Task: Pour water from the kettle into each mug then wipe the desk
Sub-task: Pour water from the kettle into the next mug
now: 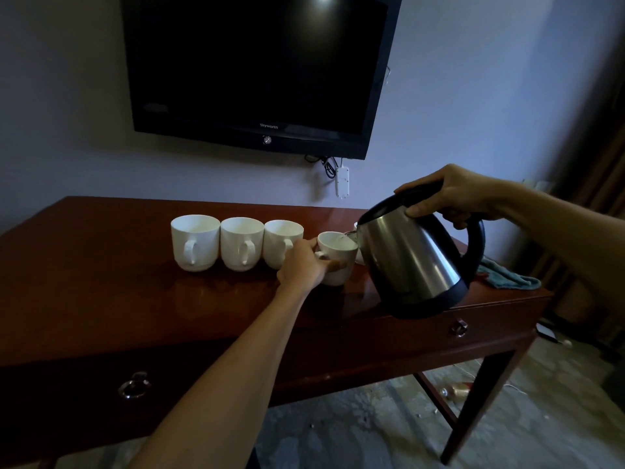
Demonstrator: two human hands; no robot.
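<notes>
The right hand (453,194) curls its fingers round the black handle of the tilted steel kettle (412,262), spout at the rim of a white ceramic mug (338,257). The left hand (302,265) grips that mug's handle on the glossy brown wooden desk (101,265). A crumpled teal cloth (507,274) lies behind the kettle.

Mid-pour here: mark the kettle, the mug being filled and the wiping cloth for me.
kettle (409,262), head view, on its steel body.
mug being filled (341,247), head view, on its inner wall.
cloth (507,277), head view, on its teal folds.
</notes>
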